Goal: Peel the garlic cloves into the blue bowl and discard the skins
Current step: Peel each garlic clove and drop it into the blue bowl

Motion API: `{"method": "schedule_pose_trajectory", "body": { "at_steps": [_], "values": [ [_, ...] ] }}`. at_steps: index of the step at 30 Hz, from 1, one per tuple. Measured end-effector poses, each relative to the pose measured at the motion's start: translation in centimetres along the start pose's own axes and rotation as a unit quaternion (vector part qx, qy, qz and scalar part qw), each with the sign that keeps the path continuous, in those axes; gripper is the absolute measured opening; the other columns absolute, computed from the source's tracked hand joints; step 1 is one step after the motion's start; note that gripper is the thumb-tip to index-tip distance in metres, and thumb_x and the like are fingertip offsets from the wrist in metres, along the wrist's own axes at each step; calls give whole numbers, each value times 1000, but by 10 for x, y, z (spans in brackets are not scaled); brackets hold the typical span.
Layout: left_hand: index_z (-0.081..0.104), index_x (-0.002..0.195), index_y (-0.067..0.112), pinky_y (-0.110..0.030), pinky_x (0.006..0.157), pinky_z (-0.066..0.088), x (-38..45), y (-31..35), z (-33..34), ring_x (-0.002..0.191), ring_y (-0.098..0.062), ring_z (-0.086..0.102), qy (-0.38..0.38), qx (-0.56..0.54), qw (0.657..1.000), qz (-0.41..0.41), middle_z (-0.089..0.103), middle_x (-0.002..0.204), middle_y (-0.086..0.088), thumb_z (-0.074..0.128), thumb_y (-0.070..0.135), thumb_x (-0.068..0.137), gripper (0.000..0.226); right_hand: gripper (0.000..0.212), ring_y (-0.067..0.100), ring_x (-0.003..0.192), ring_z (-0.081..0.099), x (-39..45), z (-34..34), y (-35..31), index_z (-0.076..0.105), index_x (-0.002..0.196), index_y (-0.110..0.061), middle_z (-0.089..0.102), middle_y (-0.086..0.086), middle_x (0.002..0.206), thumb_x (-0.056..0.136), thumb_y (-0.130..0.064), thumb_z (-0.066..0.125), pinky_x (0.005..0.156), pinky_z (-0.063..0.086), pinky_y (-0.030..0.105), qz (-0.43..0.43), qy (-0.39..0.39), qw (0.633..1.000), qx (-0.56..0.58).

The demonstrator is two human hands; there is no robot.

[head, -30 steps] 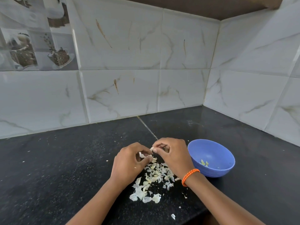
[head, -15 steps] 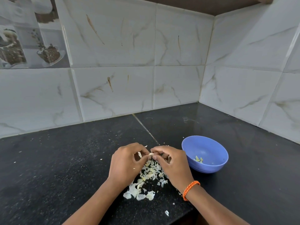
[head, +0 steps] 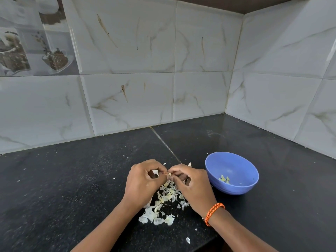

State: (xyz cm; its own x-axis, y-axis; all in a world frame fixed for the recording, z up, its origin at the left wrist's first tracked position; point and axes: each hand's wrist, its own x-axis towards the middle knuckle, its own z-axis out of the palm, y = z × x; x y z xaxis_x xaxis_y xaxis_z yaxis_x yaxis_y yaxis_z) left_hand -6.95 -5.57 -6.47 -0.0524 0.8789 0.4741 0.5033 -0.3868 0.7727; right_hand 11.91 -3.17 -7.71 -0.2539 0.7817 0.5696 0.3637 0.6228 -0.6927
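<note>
Pinching a small garlic clove [head: 169, 174] between them, the left hand [head: 143, 180] and the right hand [head: 192, 184] met over the black tabletop [head: 72, 179], fingertips touching at the clove; the left fingers [head: 160, 170] were curled in with thumb and forefinger grasping one side, and a scrap of white skin showed inside the curl of that hand, while the right fingers [head: 177, 172] were likewise curled and gripped the other side of the clove, though how much peel remained on it was too small to tell. Directly under and toward the near edge from the hands lay a loose pile of skins [head: 163, 202], pale and papery, spreading from beneath the knuckles down to a few larger flakes near the left forearm, with one stray flake [head: 187, 240] lying apart close to the front edge and tiny bits scattered farther left across the surface. Just beside the right hand, on its right and not touching it, stood the bowl [head: 232, 172], blue and upright, with a few small peeled pieces [head: 225, 179] resting at its bottom. An orange band [head: 214, 213] circled the right wrist. Behind everything rose a wall [head: 127, 70] of pale marbled tiles meeting a side wall at the corner on the right, and a picture tile [head: 32, 42] with brownish cup images sat at the upper left, and a thin seam ran across the tabletop from the wall toward the hands
</note>
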Motion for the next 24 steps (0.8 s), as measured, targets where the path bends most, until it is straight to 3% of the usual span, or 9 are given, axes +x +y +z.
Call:
{"method": "schedule_pose_trajectory", "body": {
  "at_steps": [2, 7, 13, 18, 21, 23, 24],
  "values": [
    [78, 75, 33, -42, 66, 52, 0, -1, 0, 69, -16, 61, 5, 4, 1000, 1, 70, 81, 6, 88, 22, 80, 16, 21, 12, 71, 74, -1, 0, 1, 78, 99, -26, 75, -16, 80, 92, -6, 78, 64, 56, 19, 0, 1, 1000, 1],
    [77, 76, 35, -46, 68, 53, -2, -3, 0, 70, -18, 60, 13, 31, 999, 15, 65, 78, 5, 83, 32, 78, 7, 20, 16, 69, 72, -3, 1, -1, 77, 95, -23, 74, -14, 78, 92, -3, 76, 61, 51, 17, 15, 15, 999, 37],
    [72, 82, 44, -35, 57, 50, -3, -6, -3, 71, -14, 61, 27, 155, 987, 33, 61, 81, 12, 77, 37, 85, 9, 15, 20, 74, 75, -4, -3, -4, 76, 98, -25, 77, -6, 86, 95, -10, 76, 62, 62, 36, 48, 42, 995, 76],
    [76, 90, 44, -26, 53, 39, -2, -5, -4, 67, -11, 59, 49, 208, 976, 44, 64, 88, 17, 56, 43, 95, 21, 16, 19, 71, 73, -4, -3, -4, 76, 99, -26, 74, -7, 84, 97, -11, 75, 57, 61, 41, 64, 55, 994, 75],
    [76, 89, 44, -26, 56, 42, -1, -5, -5, 70, -8, 61, 49, 219, 974, 37, 64, 91, 19, 65, 48, 99, 16, 16, 20, 70, 72, -4, -3, -4, 76, 99, -27, 73, -6, 83, 97, -11, 74, 55, 60, 39, 75, 54, 992, 82],
    [74, 90, 44, -25, 56, 43, -2, -4, -5, 75, -6, 62, 38, 213, 976, 28, 64, 92, 19, 75, 45, 94, 5, 17, 20, 71, 73, -4, -3, -4, 77, 101, -27, 75, -7, 84, 97, -11, 74, 54, 58, 32, 84, 50, 991, 91],
    [72, 92, 45, -25, 57, 45, -2, -3, -5, 76, -7, 63, 31, 201, 979, 25, 64, 94, 19, 81, 41, 91, 10, 18, 20, 73, 73, -4, -4, -4, 77, 102, -28, 76, -9, 85, 97, -10, 74, 54, 57, 31, 82, 47, 991, 92]
  ]
}}
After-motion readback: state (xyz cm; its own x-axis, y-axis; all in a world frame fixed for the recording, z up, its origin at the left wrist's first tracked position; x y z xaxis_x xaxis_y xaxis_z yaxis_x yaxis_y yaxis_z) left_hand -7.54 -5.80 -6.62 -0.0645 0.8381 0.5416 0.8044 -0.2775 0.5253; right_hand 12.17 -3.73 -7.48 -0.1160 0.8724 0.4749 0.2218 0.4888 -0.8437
